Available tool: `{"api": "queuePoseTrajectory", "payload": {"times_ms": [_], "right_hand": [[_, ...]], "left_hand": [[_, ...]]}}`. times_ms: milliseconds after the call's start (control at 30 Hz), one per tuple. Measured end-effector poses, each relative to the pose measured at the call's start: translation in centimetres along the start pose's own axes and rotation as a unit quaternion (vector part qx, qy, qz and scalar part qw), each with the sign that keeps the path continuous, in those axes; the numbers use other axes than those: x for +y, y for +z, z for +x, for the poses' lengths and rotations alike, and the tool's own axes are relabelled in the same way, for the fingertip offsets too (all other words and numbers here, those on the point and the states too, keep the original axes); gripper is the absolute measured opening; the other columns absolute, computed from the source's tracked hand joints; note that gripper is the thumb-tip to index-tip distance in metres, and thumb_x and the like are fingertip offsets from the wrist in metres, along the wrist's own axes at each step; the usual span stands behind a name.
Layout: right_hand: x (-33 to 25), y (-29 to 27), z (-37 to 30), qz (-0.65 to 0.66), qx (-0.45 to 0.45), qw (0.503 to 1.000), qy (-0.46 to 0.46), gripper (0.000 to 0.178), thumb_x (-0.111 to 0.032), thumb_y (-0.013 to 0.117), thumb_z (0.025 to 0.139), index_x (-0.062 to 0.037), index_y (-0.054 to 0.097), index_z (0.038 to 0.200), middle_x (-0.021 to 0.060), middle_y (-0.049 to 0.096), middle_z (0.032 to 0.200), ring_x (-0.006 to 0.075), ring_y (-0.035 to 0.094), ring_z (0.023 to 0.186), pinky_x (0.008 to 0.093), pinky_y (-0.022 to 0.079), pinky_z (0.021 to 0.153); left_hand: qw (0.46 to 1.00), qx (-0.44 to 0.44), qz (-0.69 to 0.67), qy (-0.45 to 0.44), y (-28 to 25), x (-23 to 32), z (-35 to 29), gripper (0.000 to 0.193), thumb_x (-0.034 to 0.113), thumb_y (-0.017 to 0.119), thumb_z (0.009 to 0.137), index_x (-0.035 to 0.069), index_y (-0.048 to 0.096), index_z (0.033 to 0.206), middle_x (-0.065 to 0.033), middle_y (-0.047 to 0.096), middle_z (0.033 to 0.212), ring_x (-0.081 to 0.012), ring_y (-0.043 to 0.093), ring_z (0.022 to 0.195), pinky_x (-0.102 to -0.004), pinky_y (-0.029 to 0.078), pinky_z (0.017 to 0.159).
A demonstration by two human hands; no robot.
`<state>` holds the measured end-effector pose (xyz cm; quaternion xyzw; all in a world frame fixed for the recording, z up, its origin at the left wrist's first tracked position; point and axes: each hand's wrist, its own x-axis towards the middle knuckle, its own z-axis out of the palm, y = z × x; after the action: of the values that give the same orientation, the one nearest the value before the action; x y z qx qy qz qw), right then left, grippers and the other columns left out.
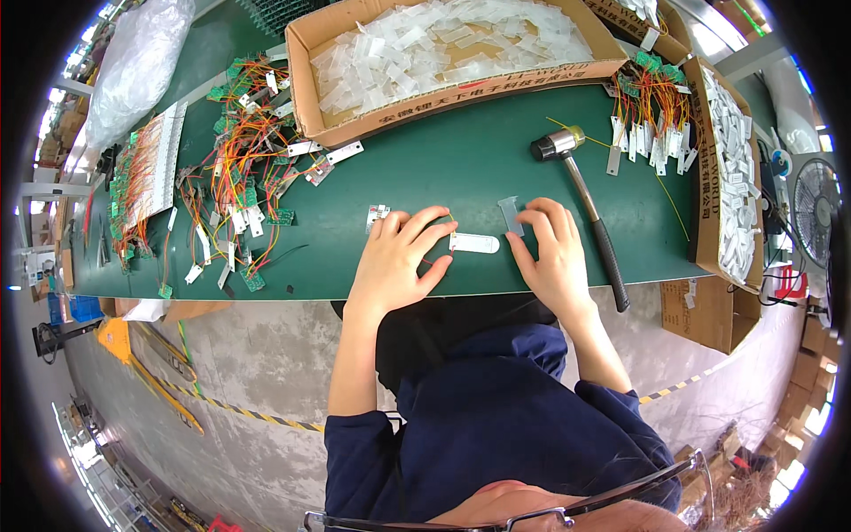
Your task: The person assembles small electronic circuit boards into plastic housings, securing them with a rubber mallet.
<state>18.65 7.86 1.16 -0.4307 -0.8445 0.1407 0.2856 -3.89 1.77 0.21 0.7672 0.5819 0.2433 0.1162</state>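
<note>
A white rounded strip (479, 243) lies on the green table between my two hands. My left hand (394, 266) rests around its left end, fingers spread, with thumb and fingertips on either side; a thin red wire shows near the thumb. Just beyond those fingers lies a small white piece with dark markings (376, 215), partly hidden by the hand. My right hand (553, 253) has thumb and forefinger at the edge of a small clear plastic piece (509, 214), tilted on the tabletop. The fingers partly cover that piece.
A hammer (585, 195) lies right of my right hand. Behind stands a cardboard box (310, 124) of clear plastic pieces; another box (705, 222) holds white pieces at right. Wired green circuit boards (253, 195) pile up at left, more (651, 115) at back right.
</note>
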Motion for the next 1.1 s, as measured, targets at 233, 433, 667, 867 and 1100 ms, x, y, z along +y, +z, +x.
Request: {"api": "queuePoseTrajectory", "payload": {"times_ms": [233, 433, 667, 867, 1100], "right_hand": [[0.4, 0.9, 0.3, 0.012, 0.027, 0.999, -0.016, 0.023, -0.004, 0.069, 0.078, -0.0037, 0.067, 0.101, 0.0081, 0.059, 0.098, 0.0262, 0.058, 0.087, 0.0376, 0.048, 0.077], [-1.1, 0.6, 0.4, 0.128, -0.049, 0.988, -0.075, 0.023, 0.000, 0.070, 0.073, -0.0075, 0.070, 0.095, 0.0050, 0.061, 0.094, 0.0237, 0.060, 0.083, 0.0350, 0.050, 0.071], [-0.9, 1.7, 0.0, 0.128, -0.051, 0.988, -0.075, 0.024, 0.000, 0.071, 0.071, -0.0085, 0.073, 0.094, 0.0038, 0.062, 0.095, 0.0224, 0.060, 0.084, 0.0340, 0.051, 0.070], [-0.7, 2.0, 0.0, 0.139, -0.040, 0.986, -0.079, 0.024, 0.001, 0.071, 0.071, -0.0082, 0.074, 0.093, 0.0035, 0.063, 0.097, 0.0220, 0.060, 0.084, 0.0337, 0.051, 0.071], [-0.7, 2.0, 0.2, 0.144, -0.027, 0.986, -0.085, 0.024, 0.001, 0.071, 0.070, -0.0070, 0.073, 0.092, 0.0034, 0.064, 0.097, 0.0222, 0.060, 0.086, 0.0337, 0.052, 0.072]], "left_hand": [[1.000, -0.012, -0.014, -0.013, -0.1, 0.0, 0.1, 0.038, 0.021, 0.071, 0.077, 0.017, 0.064, 0.114, 0.0039, 0.056, 0.127, -0.0242, 0.050, 0.095, -0.0381, 0.040, 0.090], [1.000, -0.002, -0.018, -0.014, -0.1, 0.1, 0.0, 0.039, 0.021, 0.071, 0.077, 0.018, 0.064, 0.116, 0.0046, 0.056, 0.127, -0.0238, 0.049, 0.093, -0.0378, 0.040, 0.089], [0.999, 0.001, -0.028, -0.015, 0.1, 0.0, 0.0, 0.040, 0.021, 0.072, 0.076, 0.017, 0.064, 0.116, 0.0061, 0.056, 0.128, -0.0234, 0.049, 0.093, -0.0368, 0.040, 0.088], [0.999, 0.004, -0.032, -0.014, 0.1, -0.1, 0.0, 0.042, 0.021, 0.072, 0.075, 0.017, 0.063, 0.116, 0.0067, 0.056, 0.128, -0.0233, 0.048, 0.093, -0.0369, 0.040, 0.088], [0.999, -0.002, -0.029, -0.019, 0.0, 0.0, 0.1, 0.043, 0.021, 0.072, 0.075, 0.017, 0.063, 0.117, 0.0067, 0.056, 0.127, -0.0235, 0.049, 0.094, -0.0371, 0.040, 0.088]]}}
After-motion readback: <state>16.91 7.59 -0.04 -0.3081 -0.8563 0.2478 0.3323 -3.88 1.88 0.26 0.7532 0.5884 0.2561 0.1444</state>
